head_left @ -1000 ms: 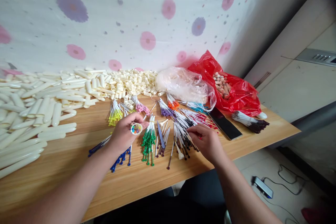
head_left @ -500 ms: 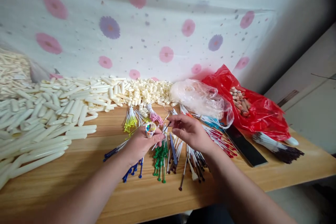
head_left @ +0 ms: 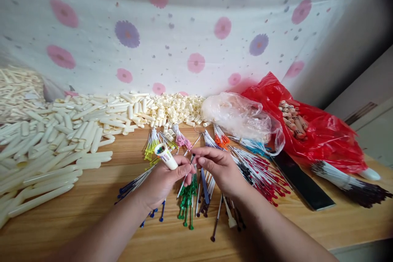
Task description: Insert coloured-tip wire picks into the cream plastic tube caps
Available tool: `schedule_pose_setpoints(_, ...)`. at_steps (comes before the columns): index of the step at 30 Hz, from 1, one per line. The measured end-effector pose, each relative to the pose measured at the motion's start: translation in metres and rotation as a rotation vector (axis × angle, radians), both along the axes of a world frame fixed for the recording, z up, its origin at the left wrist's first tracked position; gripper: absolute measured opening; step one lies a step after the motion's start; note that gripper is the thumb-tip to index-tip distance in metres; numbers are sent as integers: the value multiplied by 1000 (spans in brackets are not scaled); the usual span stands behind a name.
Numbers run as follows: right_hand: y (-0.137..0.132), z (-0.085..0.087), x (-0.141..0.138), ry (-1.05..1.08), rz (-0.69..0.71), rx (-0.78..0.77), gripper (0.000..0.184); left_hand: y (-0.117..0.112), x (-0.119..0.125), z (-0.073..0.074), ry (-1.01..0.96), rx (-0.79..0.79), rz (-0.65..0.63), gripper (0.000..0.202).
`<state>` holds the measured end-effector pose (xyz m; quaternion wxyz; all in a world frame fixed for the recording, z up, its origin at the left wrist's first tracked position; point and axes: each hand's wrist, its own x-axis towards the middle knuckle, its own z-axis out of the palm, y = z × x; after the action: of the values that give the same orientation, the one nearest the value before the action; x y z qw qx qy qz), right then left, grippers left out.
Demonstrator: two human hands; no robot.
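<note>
Far left on the surface [head_left: 98, 186] was a heap of white tubes [head_left: 46, 192], glossy, so probably light, stiff and a bit slick. Next came the white cup [head_left: 167, 159], held up above the surface in the left hand [head_left: 161, 182], thumb and fingers wrapped round its lower part, mouth up and leaning left, coloured bits showing at the rim. It looked like thin hard plastic to me (can't swear to that), weighing next to nothing, so a gentle grip low on the wall seemed right, leaving the mouth free.

Green-tipped sticks [head_left: 187, 202] lay just below the hands. Right beside the cup, the dark-tipped stick [head_left: 193, 157] was pinched between thumb and forefinger of the right hand [head_left: 221, 170]. I'd guess it was feather-light, stiff-ish but easy to bend or snap, and apt to roll in the fingers; I'd have gripped it close behind the tip. Further right, red-tipped sticks [head_left: 267, 180] were fanned out near a black phone [head_left: 303, 180].
</note>
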<state>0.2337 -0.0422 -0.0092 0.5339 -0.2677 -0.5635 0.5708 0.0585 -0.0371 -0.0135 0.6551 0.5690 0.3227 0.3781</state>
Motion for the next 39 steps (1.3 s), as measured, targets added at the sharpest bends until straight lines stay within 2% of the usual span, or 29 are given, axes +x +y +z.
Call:
schedule_pose_setpoints(4,0,-1,-5,28,-38,-12,13,-1,-1,-3,27,8,-14,25)
schedule_pose_setpoints(6,0,0,-6,-25,-94,52,5,0,0,-3,76,55,-1,26)
schedule_pose_setpoints(8,-2,6,-2,-158,-203,185,5,2,0,-1,128,117,27,28)
schedule_pose_setpoints(11,-15,29,9,-357,-442,459,6,8,-1,1,234,216,160,31)
schedule_pose_setpoints(14,-37,63,18,-401,-608,737,21,14,-5,2,317,296,334,35)
schedule_pose_setpoints(17,-56,90,15,-440,-592,979,28,15,-7,4,375,364,380,33)
schedule_pose_setpoints(19,-61,96,10,-486,-525,1056,26,13,-7,7,413,410,375,30)
schedule_pose_setpoints(23,-57,89,1,-509,-494,1101,26,9,-6,12,439,471,383,24)
schedule_pose_setpoints(26,-60,82,2,-556,-478,1029,31,9,-7,12,442,489,377,24)
schedule_pose_setpoints(31,-71,80,6,-603,-495,889,38,12,-7,10,463,486,365,23)
schedule_pose_setpoints(36,-56,72,-2,-545,-455,1036,39,9,-3,14,457,520,336,24)
schedule_pose_setpoints(39,-46,65,-7,-523,-451,1044,38,7,-1,15,443,557,335,24)
